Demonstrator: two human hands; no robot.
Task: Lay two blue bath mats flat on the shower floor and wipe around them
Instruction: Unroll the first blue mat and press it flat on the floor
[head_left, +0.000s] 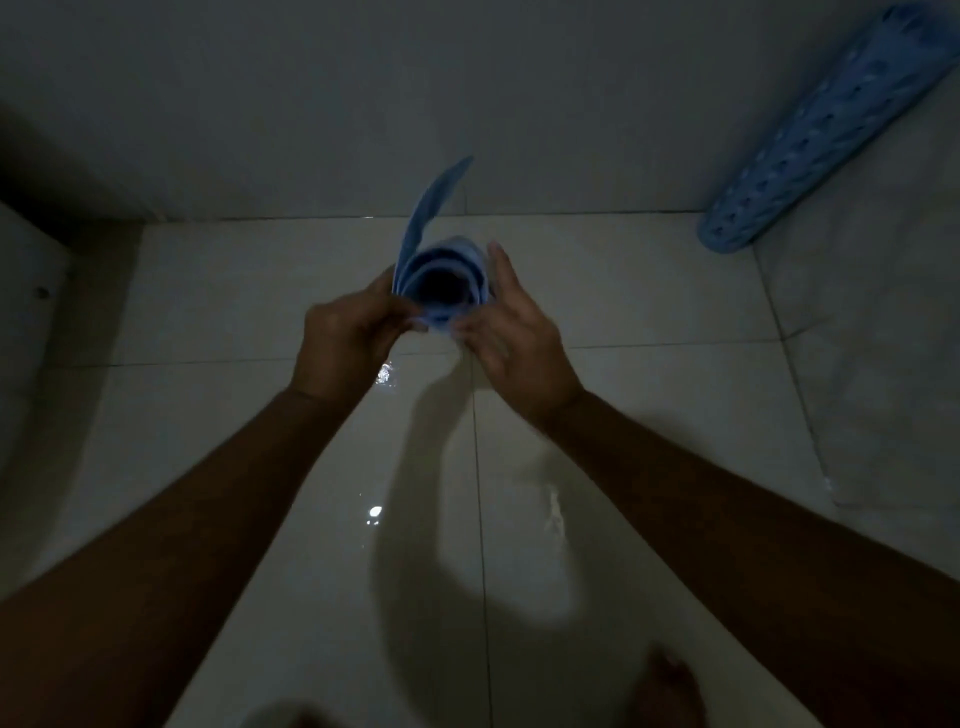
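Note:
A rolled blue bath mat (441, 260) is held end-on toward me above the shower floor (623, 291), its loose outer flap sticking up toward the wall. My left hand (345, 338) pinches the roll's left lower edge. On the roll's right side my right hand (514, 332) rests with fingers extended, thumb at the lower rim. A second blue bath mat (826, 119), studded with holes, stands rolled and leaning in the far right corner.
The floor is glossy white tile, wet with bright reflections (385, 374). A grey wall (363, 104) closes the back. A raised tiled ledge (872, 364) runs along the right. A foot (667, 686) shows at the bottom edge.

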